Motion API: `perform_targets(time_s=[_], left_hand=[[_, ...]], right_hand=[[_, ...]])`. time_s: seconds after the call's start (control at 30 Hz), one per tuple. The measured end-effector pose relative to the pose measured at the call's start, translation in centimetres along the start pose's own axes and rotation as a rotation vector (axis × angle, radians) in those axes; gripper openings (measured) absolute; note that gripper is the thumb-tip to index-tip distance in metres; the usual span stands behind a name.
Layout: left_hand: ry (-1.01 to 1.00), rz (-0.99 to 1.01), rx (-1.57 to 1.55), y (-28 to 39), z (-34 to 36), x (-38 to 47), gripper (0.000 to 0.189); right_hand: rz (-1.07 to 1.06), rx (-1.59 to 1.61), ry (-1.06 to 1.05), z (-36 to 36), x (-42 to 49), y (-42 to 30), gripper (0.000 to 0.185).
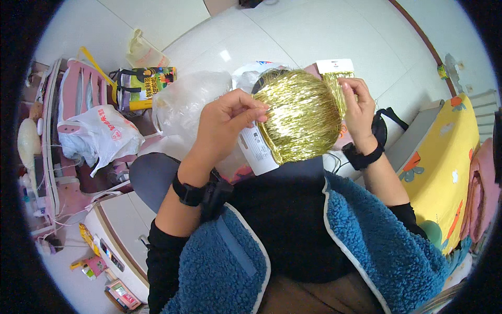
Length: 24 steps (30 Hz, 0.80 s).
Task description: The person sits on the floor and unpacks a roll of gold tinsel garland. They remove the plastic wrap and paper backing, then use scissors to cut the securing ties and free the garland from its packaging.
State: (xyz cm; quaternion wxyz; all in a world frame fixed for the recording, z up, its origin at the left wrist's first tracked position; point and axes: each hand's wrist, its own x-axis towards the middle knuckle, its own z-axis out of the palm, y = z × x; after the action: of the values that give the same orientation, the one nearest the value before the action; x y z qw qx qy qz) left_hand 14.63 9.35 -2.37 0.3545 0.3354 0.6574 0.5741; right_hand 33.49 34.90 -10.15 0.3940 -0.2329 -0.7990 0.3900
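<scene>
A wide bundle of gold metallic tinsel (302, 117) spreads in front of my lap, its strands bent over into a rounded fan. A white printed header card (259, 151) is attached along its left edge. My left hand (223, 127) pinches this bundle near the card, thumb against fingers. On the right hangs a narrower piece of gold tinsel (335, 88), topped by another white card (334, 66). The thumb and fingers of my right hand (359, 108) close on its edge, just below that card. The wide bundle partly covers this second piece.
Behind my hands lies a clear plastic bag (188, 104). To the left are a pink plastic rack (70, 90), a white carrier bag (113, 133), a colourful printed bag (147, 86) and a white cabinet (125, 227). A yellow patterned cloth (439, 165) borders the right.
</scene>
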Motion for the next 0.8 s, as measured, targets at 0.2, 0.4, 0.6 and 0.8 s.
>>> perform_targets(time_s=[0.2, 0.4, 0.6, 0.8], left_hand=[[-0.043, 0.034, 0.078, -0.2, 0.3, 0.4, 0.005], [0.029, 0.086, -0.039, -0.8, 1.0, 0.7, 0.009], [0.070, 0.109, -0.092, -1.0, 1.4, 0.6, 0.009], [0.143, 0.067, -0.080, -0.9, 1.5, 0.5, 0.011]], right_hand=[[0.229, -0.731, -0.312, -3.4, -7.3, 12.3, 0.035], [0.294, -0.714, -0.287, -2.9, -13.9, 17.1, 0.032], [0.252, -0.788, -0.317, -1.8, -12.4, 17.9, 0.027], [0.542, -0.652, -0.276, -3.9, -11.5, 18.1, 0.043]])
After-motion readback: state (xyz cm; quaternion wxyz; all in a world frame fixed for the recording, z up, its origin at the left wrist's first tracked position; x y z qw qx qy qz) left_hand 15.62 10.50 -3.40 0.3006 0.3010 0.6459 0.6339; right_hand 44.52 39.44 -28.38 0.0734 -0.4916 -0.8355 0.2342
